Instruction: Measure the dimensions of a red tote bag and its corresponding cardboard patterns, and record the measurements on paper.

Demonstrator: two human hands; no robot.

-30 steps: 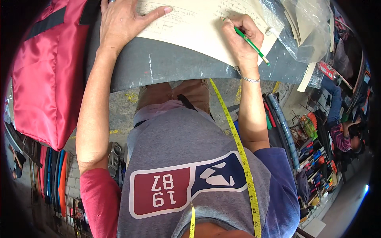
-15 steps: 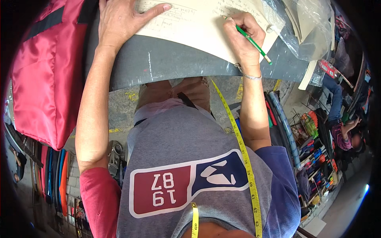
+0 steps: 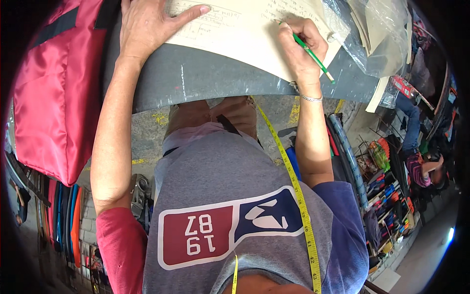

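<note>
- Dark grey table [image 3: 196,73] under the paper, its scuffed surface showing on the paper's near side.
- Shiny red fabric piece [image 3: 54,112] with black bands, left of the paper, beyond the left forearm.
- Cream paper [image 3: 235,36] bearing handwriting, flat on the table.
- Clear plastic sheeting [image 3: 353,46] at the paper's right edge.
- Yellow tape measure [image 3: 304,220] draped down the person's shirt, nearer the body than the paper.
- Left hand [image 3: 144,29] at the paper's left side, thumb stretched out over it; the other fingertips are cut off from view.
- Right hand [image 3: 302,51] over the paper's right part, fingers closed around the pencil.
- Green pencil [image 3: 313,58] slanting over the paper, point toward the writing.
</note>
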